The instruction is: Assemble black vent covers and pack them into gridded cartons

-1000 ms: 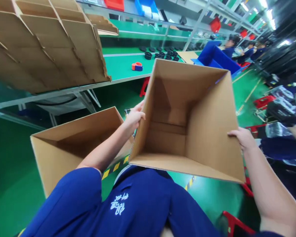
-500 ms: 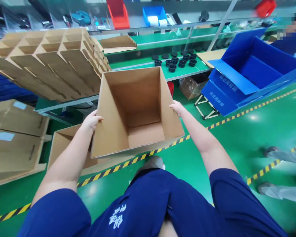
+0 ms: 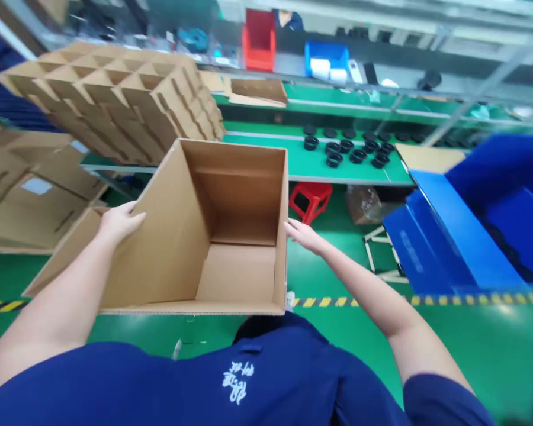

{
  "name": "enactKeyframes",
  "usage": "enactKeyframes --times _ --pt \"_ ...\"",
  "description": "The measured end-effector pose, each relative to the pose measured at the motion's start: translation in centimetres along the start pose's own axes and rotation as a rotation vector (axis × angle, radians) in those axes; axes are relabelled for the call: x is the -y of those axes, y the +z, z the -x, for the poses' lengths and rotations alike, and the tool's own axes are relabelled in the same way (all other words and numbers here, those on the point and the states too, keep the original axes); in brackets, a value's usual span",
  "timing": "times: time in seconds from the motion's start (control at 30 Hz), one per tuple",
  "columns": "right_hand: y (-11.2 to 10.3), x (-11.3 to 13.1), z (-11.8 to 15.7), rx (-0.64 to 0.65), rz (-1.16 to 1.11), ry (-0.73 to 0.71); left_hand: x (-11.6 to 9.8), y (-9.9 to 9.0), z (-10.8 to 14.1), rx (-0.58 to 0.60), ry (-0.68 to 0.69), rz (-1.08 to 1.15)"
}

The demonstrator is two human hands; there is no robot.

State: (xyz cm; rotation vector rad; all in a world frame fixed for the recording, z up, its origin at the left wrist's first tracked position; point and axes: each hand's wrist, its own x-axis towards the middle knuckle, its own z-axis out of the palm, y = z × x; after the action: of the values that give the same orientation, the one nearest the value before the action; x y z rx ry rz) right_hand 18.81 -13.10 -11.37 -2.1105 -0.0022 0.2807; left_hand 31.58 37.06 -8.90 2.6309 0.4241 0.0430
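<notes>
An open, empty cardboard box (image 3: 164, 248) is held up in front of my body, its open top facing me. My left hand (image 3: 121, 225) is closed over the box's left wall. At the right wall, my right hand (image 3: 304, 234) has its fingertips against the outer edge, so the box is held between both hands. Behind its left side, part of another cardboard box (image 3: 62, 251) shows low down, partly covered by my left forearm.
A stack of cardboard dividers (image 3: 133, 112) stands on the green bench (image 3: 257, 131) at left. Several black round parts (image 3: 357, 155) lie farther right. A red stool (image 3: 311, 198) is under the bench. A large blue bin (image 3: 453, 236) stands at right, and closed cartons (image 3: 35, 207) at left.
The view has turned left, so the bench and blue bin appear farther right and lower. The box has come closer to my body and swung round, with both hands still on it.
</notes>
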Motion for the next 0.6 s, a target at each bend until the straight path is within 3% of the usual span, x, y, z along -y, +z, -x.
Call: enactKeyframes --times 0.07,0.17,0.3,0.47,0.53,0.6 --pt "-2.5 -1.3 -1.1 0.007 0.119 -0.110 -2.7 -0.1 1.1 -0.022 0.028 -0.138" --pt "-5.9 -3.5 -4.0 -0.120 0.395 -0.489 -7.4 -0.1 3.6 -0.170 -0.012 -0.160" --pt "-8.1 -5.5 -9.2 -0.104 0.698 -0.925 -11.7 0.7 8.2 -0.249 -0.153 -0.099" --pt "-8.8 -5.6 -11.9 0.025 0.841 -1.115 -13.9 2.9 20.5 -0.405 -0.344 -0.155" --pt "-9.2 -5.1 -12.8 0.066 0.851 -1.173 -14.6 4.5 25.6 -0.521 -0.537 -0.144" --pt "-9.7 -4.0 -13.9 0.120 0.870 -1.228 -15.4 6.6 29.3 -0.612 -0.797 0.061"
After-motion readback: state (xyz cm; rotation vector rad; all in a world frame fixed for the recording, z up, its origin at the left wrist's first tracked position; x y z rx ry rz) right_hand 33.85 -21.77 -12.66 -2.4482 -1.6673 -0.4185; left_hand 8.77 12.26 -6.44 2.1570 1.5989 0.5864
